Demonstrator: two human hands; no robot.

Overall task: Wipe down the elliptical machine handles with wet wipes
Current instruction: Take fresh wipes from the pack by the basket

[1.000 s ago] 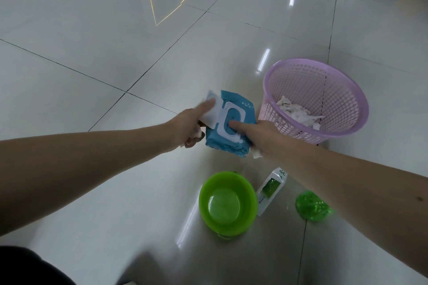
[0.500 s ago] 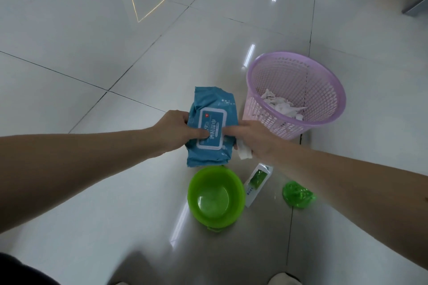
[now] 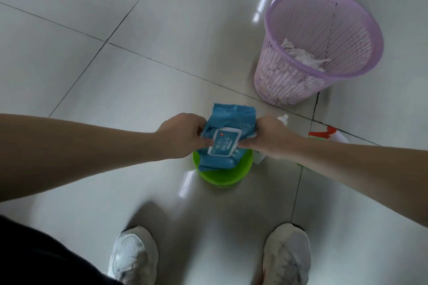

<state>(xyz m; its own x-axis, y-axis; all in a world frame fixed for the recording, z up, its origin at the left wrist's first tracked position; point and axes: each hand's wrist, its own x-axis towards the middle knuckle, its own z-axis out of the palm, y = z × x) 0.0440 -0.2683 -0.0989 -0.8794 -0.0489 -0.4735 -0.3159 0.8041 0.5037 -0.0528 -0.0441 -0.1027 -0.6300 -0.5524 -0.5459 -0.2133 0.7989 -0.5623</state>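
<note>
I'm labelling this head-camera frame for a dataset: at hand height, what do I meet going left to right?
left hand → wet wipes pack → right hand → spray bottle. Left out because they overlap these: green basin, purple basket.

Soft, dim overhead light, white glare streaks on the glossy floor, slight motion blur, wide-angle edge curvature.

Wipes pack between both hands
</note>
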